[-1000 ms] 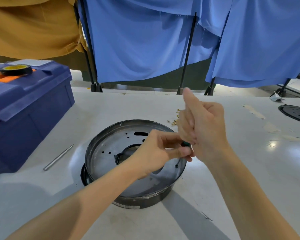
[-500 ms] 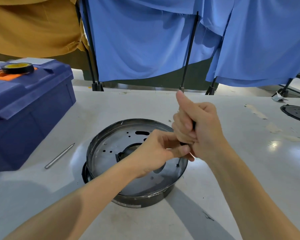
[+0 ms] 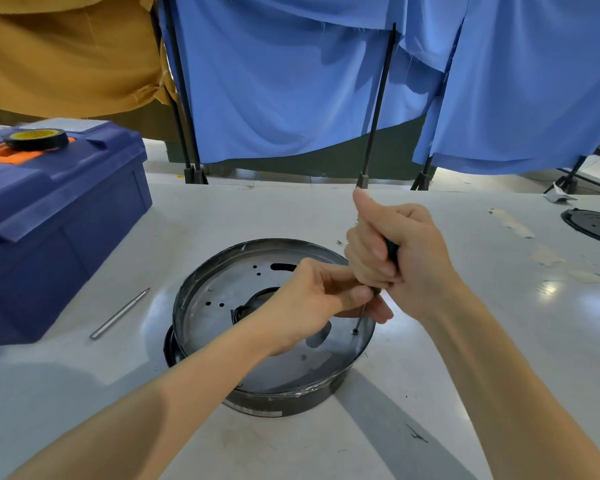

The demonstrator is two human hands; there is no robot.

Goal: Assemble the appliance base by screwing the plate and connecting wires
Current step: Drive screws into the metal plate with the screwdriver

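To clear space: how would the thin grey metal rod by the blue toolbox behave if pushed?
The thin grey metal rod looks round, so it probably rolls sideways. It seems stiff and light. The glossy white table may let it slide.

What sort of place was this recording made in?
Most likely a workshop assembly bench, perhaps staged for recording: a white worktable with a blue toolbox, a metal appliance base being worked on with a screwdriver, and blue cloth hung on stands behind.
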